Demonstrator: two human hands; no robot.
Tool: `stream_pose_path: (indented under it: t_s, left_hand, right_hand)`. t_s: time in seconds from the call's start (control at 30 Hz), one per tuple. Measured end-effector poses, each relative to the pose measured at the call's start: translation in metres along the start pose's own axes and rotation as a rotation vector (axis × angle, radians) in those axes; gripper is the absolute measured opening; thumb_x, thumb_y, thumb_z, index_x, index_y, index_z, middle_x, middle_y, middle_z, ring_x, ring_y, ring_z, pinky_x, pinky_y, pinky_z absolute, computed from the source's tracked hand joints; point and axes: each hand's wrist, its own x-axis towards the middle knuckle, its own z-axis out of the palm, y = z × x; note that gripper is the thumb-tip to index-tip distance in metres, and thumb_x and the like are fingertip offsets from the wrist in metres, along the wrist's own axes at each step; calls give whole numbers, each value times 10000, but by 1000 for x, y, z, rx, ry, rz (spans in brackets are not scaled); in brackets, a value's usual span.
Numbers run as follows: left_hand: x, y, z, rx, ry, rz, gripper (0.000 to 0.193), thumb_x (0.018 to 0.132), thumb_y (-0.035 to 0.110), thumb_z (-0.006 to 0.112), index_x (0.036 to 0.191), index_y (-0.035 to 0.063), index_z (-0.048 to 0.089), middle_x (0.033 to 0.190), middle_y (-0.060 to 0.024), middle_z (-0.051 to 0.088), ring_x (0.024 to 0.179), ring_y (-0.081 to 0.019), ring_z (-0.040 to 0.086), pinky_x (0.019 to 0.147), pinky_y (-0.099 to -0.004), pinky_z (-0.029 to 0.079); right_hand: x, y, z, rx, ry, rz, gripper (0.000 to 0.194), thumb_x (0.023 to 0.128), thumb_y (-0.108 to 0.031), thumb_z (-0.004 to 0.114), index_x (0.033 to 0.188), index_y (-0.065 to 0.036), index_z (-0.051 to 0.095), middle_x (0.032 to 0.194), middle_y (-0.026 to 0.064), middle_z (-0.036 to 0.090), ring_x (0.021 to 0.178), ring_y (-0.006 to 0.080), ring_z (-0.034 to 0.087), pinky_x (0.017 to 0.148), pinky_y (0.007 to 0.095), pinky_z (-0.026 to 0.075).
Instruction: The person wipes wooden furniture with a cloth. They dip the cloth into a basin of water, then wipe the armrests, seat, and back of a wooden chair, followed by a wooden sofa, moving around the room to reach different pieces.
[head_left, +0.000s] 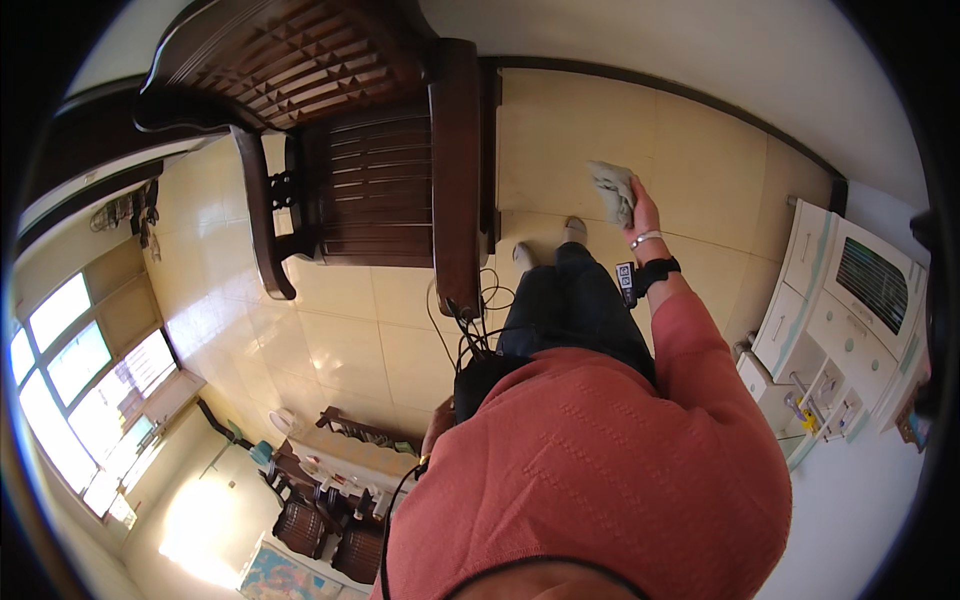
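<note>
My right hand (645, 210) is stretched out over the tiled floor and grips a crumpled grey cloth (615, 193), which juts out past the fingers. A silver bracelet (646, 238) and a black strap with a small marked device (628, 285) sit around that wrist and forearm. Only a sliver of my left hand (440, 426) shows, low at my side by a black pouch (480, 379); its fingers are hidden. Ahead and to the left stands a dark wooden armchair (375, 187) with a slatted seat and a broad armrest (455, 172).
Black cables (472, 341) hang between my waist and the armrest's end. A white cabinet (795, 300) with drawers stands at the right. Behind on the left are a cloth-covered table (352, 454) and carved wooden chairs (300, 525). Windows (82, 382) line the far left wall.
</note>
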Motion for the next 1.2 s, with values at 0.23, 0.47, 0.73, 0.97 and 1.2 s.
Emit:
stream_pose_path:
  t_s: [0.23, 0.47, 0.73, 0.97, 1.2]
  left_hand:
    - [-10, 58, 23, 200, -33, -15, 595, 838, 36, 386, 1399, 120, 206, 1312, -174, 437, 811, -264, 578, 703, -352, 490]
    - [8, 112, 39, 370, -88, -16, 577, 840, 49, 386, 1389, 117, 220, 1303, -176, 443, 821, -271, 576, 708, -357, 486]
    - [53, 176, 83, 568, -147, 10, 558, 842, 65, 386, 1377, 112, 235, 1293, -179, 449, 832, -278, 574, 715, -363, 482]
    - [79, 197, 116, 632, -160, -32, 541, 844, 78, 386, 1367, 108, 249, 1284, -181, 454, 841, -284, 572, 721, -368, 478]
    - [92, 198, 133, 625, -142, -98, 525, 846, 91, 386, 1357, 104, 263, 1275, -183, 460, 851, -290, 570, 726, -373, 475]
  right_hand:
    - [27, 15, 37, -90, -51, 73, 333, 894, -301, 547, 1071, -22, 586, 987, 46, 635, 872, 135, 602, 755, 256, 490]
    - [73, 43, 83, -57, -123, 148, 287, 864, -292, 596, 992, -35, 605, 909, 46, 634, 790, 127, 598, 664, 273, 490]
    - [188, 82, 122, 137, -208, 293, 323, 910, -320, 516, 1056, -40, 580, 952, 48, 641, 819, 138, 611, 709, 283, 501]
    - [314, 130, 172, 362, -377, 416, 358, 918, -338, 492, 1118, -46, 545, 1021, 73, 630, 877, 184, 618, 740, 312, 518]
    - [378, 198, 204, 260, -198, 294, 403, 881, -346, 548, 1155, -51, 527, 962, 84, 635, 838, 203, 614, 682, 305, 512]
